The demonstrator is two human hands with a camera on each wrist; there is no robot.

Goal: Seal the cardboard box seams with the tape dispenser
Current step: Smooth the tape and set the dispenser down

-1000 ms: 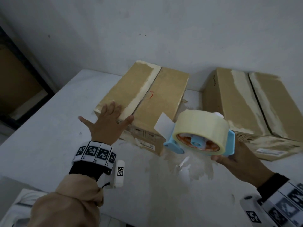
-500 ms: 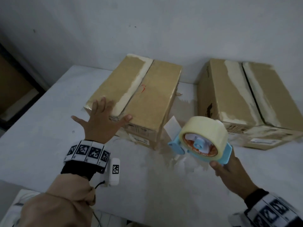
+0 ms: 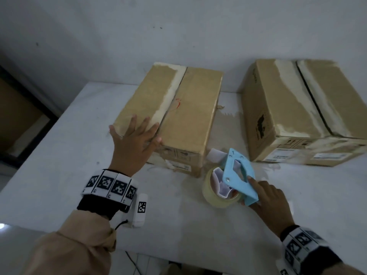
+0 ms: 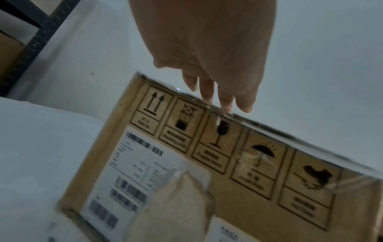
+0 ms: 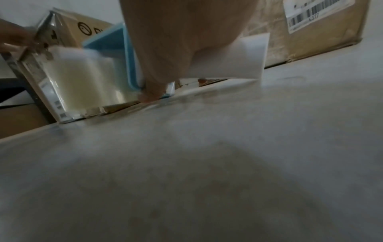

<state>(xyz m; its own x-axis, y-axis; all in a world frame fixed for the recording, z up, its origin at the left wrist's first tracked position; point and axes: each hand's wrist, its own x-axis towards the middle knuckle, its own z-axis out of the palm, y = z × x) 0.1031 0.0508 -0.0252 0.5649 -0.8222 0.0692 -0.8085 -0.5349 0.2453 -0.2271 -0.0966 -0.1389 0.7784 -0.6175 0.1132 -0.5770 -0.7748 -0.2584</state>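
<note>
A long cardboard box (image 3: 188, 116) lies on the white table (image 3: 59, 155), its top centre seam edged by a pale torn strip. My left hand (image 3: 135, 141) rests flat with spread fingers on its near left corner; in the left wrist view the fingers (image 4: 225, 99) reach over the top edge of the box (image 4: 228, 180) with its handling symbols. My right hand (image 3: 268, 199) grips the light blue tape dispenser (image 3: 238, 179), which lies on its side on the table by the box's near right corner. In the right wrist view the clear roll (image 5: 89, 78) sits under the blue frame (image 5: 107, 44).
A second, larger cardboard box (image 3: 294, 108) stands at the right against the grey wall, its top showing pale torn strips. A dark shelf frame (image 3: 19, 116) stands off the table's left edge. Torn tape residue marks the table between the boxes.
My right hand has lowered the dispenser from the air down onto the table and turned it onto its side. The left hand has stayed on the box corner.
</note>
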